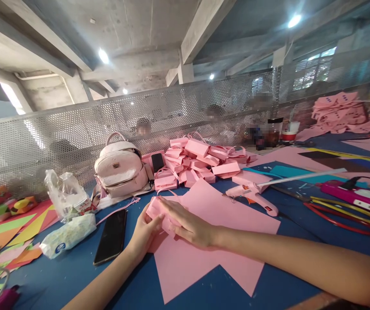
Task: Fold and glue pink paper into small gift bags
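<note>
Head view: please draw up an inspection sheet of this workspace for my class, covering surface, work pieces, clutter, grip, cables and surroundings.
Surface: blue table, partly covered by a pink sheet under the hands.
Work pieces: folded pink piece between the hands; pile of pink pieces behind; glue gun on the right, white stick in its back.
Clutter: phone, backpack and plastic bag on the left.
Grip: left hand holds the piece; right hand lies across it.
Cables: black cable and plug at the purple power strip.
Surroundings: perforated screen beyond the table; blurred people behind it.
</note>
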A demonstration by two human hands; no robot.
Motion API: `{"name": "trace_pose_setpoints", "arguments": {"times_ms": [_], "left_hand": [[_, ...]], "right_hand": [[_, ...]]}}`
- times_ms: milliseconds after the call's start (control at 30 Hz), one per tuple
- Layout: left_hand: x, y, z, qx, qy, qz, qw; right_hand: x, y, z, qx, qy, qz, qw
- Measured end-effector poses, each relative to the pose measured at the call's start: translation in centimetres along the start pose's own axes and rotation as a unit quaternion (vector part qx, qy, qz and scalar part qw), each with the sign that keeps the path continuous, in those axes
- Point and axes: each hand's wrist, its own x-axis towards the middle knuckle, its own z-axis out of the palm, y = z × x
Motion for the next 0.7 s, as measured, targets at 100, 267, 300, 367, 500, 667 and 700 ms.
{"name": "trace_pose_setpoints", "arguments": {"times_ms": [100, 267, 300, 367, 500, 667, 700], "left_hand": [[0.1, 0.3, -0.1, -0.018, 0.015, 0.003, 1.000], [0.6, 0.0, -0.9, -0.034, 0.050, 0.020, 0.998], [0.6, 0.0, -1.0, -0.035, 0.051, 0.019, 0.998], [0.6, -0.2, -1.0, -0.035, 0.044, 0.014, 0.998], [0.3, -0.2, -0.7, -0.033, 0.027, 0.009, 0.999], [0.1, -0.3, -0.5, -0.021, 0.019, 0.001, 1.000], [0.1, -0.3, -0.5, -0.020, 0.017, 0.000, 1.000]], "right_hand": [[-0.1, 0.4, 0.3, 0.010, 0.081, 0.013, 0.997], [0.1, 0.7, 0.4, 0.004, 0.218, 0.041, 0.975], [0.1, 0.7, 0.3, 0.002, 0.218, 0.041, 0.975], [0.2, 0.5, 0.3, -0.002, 0.194, 0.032, 0.980], [0.3, -0.2, 0.2, -0.021, 0.115, 0.006, 0.993], [0.4, -1.0, -0.1, -0.073, 0.047, -0.013, 0.996], [0.4, -1.1, -0.1, -0.072, 0.047, -0.017, 0.996]]}}
